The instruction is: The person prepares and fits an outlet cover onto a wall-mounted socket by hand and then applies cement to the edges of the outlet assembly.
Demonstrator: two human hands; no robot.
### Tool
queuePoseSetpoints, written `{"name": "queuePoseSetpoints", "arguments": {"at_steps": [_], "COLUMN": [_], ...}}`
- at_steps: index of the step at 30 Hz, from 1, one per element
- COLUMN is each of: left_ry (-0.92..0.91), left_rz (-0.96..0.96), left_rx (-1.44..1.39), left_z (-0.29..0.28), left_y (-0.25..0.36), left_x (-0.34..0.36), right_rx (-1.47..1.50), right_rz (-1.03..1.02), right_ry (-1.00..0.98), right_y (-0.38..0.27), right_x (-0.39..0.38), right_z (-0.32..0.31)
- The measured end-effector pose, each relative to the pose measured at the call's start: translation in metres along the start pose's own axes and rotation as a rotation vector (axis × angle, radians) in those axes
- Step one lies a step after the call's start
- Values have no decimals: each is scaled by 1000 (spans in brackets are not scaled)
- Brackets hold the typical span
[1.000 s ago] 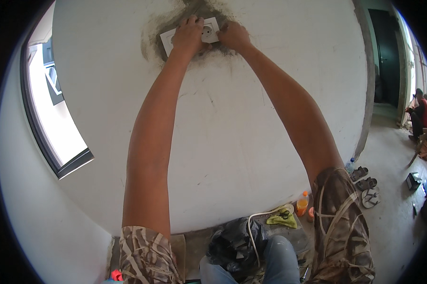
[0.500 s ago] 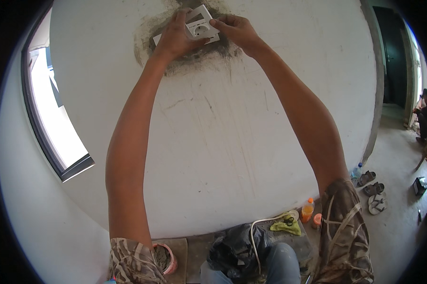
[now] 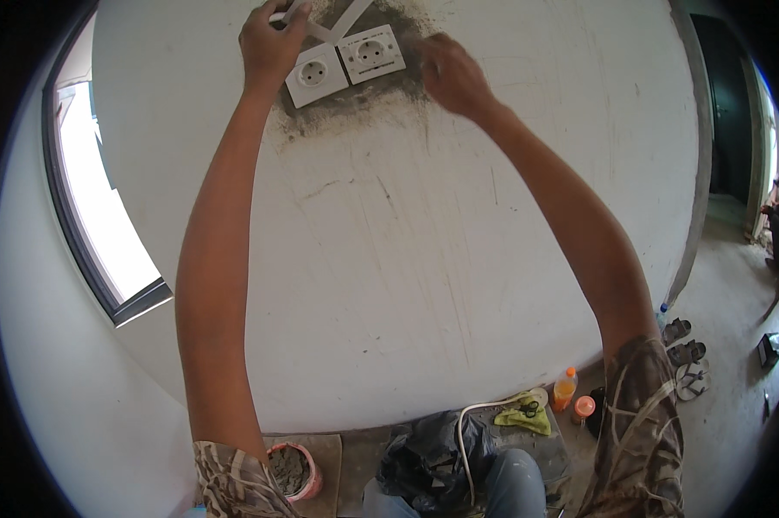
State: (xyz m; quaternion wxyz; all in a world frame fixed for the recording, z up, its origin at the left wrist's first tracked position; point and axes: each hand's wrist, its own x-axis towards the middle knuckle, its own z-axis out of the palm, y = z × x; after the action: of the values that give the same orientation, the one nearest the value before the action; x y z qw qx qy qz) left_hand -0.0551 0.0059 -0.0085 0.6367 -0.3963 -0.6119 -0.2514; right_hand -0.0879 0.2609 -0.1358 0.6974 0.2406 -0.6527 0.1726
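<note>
White, scuffed wall [image 3: 381,242], dark patch around the sockets. Window [image 3: 104,207] sat at 9-10 o'clock, mortar bucket [image 3: 313,470] at 7, black plastic bag [image 3: 420,457] at 6, yellow-green cloth [image 3: 528,417] at 5, orange bottle [image 3: 564,391] at 4, dark door [image 3: 725,104] at 2.

Half a second earlier both hands were on the white frame [image 3: 352,19], tilted over the right socket. Now the left hand [image 3: 273,47] had carried it up toward 11 o'clock, the right socket [image 3: 371,53] was uncovered, and the right hand [image 3: 454,73] had come off the frame.

Left hand gripped the frame between thumb and fingers; frame stuck out at its 2 o'clock, cut by the top edge. Left socket [image 3: 316,75] lay at that hand's 4 o'clock. Right socket lay at the right hand's 9, frame at its 10. Right hand's fingers curled, blurred; couldn't tell if anything was in them.
</note>
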Motion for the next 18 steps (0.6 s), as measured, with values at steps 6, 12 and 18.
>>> {"name": "queuePoseSetpoints", "arguments": {"at_steps": [6, 12, 18], "left_ry": [168, 129, 103], "left_rz": [-90, -179, -158], "left_rx": [46, 134, 219], "left_z": [-9, -43, -57], "left_y": [-36, -67, -81], "left_x": [-27, -66, -115], "right_rx": [-271, -270, -443], "right_rz": [-26, 133, 124], "right_ry": [-173, -15, -125], "right_y": [-36, -24, -49], "right_x": [-36, -42, -37], "right_z": [2, 2, 0]}}
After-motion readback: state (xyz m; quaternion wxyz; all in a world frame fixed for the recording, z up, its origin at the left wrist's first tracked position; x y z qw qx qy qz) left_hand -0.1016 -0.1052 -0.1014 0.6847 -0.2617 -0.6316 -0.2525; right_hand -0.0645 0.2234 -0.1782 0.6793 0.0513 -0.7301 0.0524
